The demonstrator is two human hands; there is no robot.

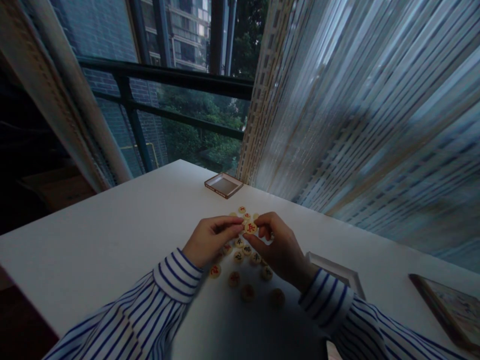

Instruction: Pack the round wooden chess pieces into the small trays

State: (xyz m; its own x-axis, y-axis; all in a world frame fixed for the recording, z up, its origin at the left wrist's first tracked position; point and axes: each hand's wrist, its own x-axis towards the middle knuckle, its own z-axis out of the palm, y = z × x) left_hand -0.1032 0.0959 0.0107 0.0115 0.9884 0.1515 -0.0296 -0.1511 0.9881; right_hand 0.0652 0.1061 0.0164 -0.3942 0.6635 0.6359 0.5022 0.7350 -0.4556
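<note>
Between my hands is a round, pale Chinese chess piece (250,228) with a red character facing up. My right hand (282,247) grips it by the edge with thumb and index finger. My left hand (210,239) is closed, thumb and fingertips pinched at the piece's left edge. Below and around them, several more chess pieces lie loose on the white table, some red-marked like the one by my left wrist (215,271), others black-marked like this one (238,256). A few lie just beyond my fingertips, partly hidden by them.
Toward the far edge of the white table (112,215) lies a shallow open box part (224,185). A pale tray-like box part (352,275) sits behind my right forearm. A brown-edged flat case (450,310) is at the right. Striped curtains (337,110) hang along the table's far side.
</note>
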